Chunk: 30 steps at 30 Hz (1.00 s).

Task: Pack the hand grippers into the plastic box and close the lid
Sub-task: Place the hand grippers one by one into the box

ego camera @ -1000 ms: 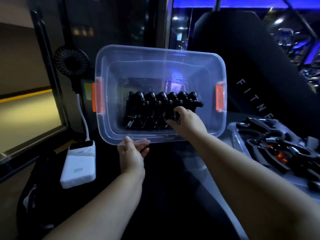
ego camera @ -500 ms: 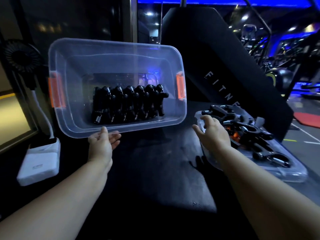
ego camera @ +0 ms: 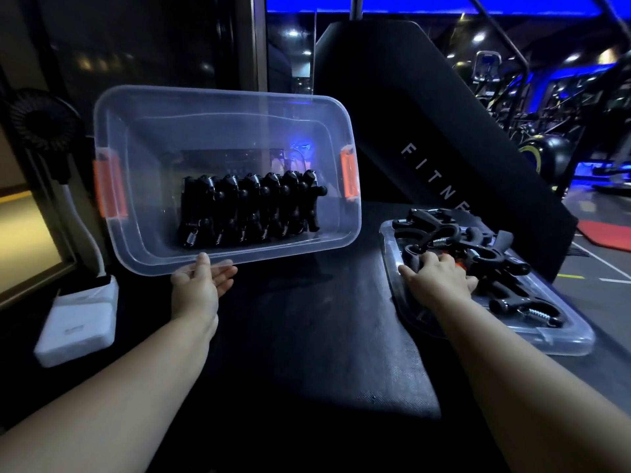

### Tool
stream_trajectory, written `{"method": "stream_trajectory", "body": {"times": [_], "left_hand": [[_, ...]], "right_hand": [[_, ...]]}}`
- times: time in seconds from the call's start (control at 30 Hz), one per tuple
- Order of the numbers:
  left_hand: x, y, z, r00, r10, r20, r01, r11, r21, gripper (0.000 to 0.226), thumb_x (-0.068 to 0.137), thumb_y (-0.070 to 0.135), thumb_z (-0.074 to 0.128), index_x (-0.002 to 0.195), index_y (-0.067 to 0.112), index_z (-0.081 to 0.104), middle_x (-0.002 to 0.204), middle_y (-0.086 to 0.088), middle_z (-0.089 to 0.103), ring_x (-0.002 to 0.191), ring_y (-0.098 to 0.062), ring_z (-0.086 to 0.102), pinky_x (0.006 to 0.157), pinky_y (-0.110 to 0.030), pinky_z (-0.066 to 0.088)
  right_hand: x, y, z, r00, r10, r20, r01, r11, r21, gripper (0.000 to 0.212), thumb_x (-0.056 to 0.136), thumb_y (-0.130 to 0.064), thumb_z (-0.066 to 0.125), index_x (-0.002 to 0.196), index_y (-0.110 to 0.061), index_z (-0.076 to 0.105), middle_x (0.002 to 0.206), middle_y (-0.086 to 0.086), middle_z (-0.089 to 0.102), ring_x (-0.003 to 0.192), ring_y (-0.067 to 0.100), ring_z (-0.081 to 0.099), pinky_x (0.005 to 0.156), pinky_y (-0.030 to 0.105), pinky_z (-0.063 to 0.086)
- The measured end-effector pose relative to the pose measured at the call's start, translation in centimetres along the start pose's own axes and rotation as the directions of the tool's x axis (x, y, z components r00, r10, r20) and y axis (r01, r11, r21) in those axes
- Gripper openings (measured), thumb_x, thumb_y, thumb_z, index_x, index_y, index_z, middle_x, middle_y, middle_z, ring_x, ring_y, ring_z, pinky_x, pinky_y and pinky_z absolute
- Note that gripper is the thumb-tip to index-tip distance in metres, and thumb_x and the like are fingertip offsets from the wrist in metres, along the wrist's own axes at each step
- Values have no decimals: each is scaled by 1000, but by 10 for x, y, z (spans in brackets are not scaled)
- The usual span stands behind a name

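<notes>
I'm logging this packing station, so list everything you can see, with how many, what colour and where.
Clear plastic box with orange latches: one, transparent, tilted toward the camera, left of centre.
Black spring hand grippers in a row: roughly seven, black, inside the box.
Clear flat plastic lid: one, transparent, lying flat on the right.
Loose black hand grippers: several, black, piled on the lid.
White power bank: one, white, far left.
Small black fan: one, black, left edge.
Black mat: one, black, under the arms.
Left hand: one, at the box's near rim.
Right hand: one, resting on the loose grippers.
</notes>
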<state>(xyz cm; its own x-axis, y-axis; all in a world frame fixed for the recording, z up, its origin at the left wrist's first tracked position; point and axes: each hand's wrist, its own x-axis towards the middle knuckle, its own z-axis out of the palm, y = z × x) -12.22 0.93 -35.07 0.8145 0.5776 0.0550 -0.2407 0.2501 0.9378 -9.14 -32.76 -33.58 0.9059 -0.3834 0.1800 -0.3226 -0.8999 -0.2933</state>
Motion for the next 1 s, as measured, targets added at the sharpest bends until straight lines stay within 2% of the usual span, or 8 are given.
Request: {"method": "stream_trajectory", "body": {"times": [0.2, 0.43, 0.5, 0.63, 0.87, 1.0], "left_hand": [[0, 0, 0, 1000, 18, 10, -18, 1000, 1, 29, 103, 29, 37, 117, 6, 47, 87, -5, 69, 75, -16, 67, 66, -26, 52], [2, 1, 1, 1000, 20, -1, -20, 1000, -1, 25, 103, 30, 37, 111, 8, 47, 86, -5, 69, 73, -15, 68, 65, -25, 52], [2, 0, 1, 1000, 17, -3, -17, 1000, -2, 24, 103, 30, 37, 110, 9, 47, 87, -5, 69, 73, -16, 67, 65, -25, 52], [2, 0, 1, 1000, 18, -10, -18, 1000, 0, 23, 103, 30, 37, 109, 10, 45, 86, -5, 69, 72, -14, 67, 64, -24, 52], [1, 1, 1, 1000, 7, -12, -7, 1000, -5, 24, 103, 30, 38, 112, 9, 46, 86, -6, 69, 73, -15, 67, 64, -24, 52], [1, 1, 0, 1000, 0, -13, 0, 1000, -2, 28, 102, 30, 39, 114, 7, 47, 86, -5, 70, 73, -15, 68, 63, -24, 51]], "right_hand": [[-1, 1, -5, 998, 55, 29, -55, 998, 23, 64, 84, -68, 44, 129, -23, 46, 126, 11, 55, 120, 33, 45, 96, 45, 32], [-7, 4, -12, 994, 111, 15, -112, 971, 212, 69, 69, -58, 62, 130, -31, 45, 118, 7, 61, 113, 33, 53, 96, 43, 37], [-9, 3, -13, 991, 129, 26, -131, 963, 233, 69, 67, -54, 62, 130, -33, 46, 117, 6, 60, 110, 32, 54, 96, 44, 40], [-16, -3, -18, 986, 158, 45, -164, 960, 226, 69, 68, -55, 63, 131, -33, 45, 126, 10, 50, 112, 34, 52, 96, 46, 43], [-36, -13, -19, 995, 57, 78, -77, 955, 286, 81, 60, -61, 64, 133, -32, 43, 128, 9, 46, 112, 32, 53, 92, 41, 48], [-46, -22, -18, 999, 2, 49, -11, 982, 188, 85, 58, -63, 65, 133, -33, 41, 132, 8, 42, 118, 29, 48, 92, 38, 45]]}}
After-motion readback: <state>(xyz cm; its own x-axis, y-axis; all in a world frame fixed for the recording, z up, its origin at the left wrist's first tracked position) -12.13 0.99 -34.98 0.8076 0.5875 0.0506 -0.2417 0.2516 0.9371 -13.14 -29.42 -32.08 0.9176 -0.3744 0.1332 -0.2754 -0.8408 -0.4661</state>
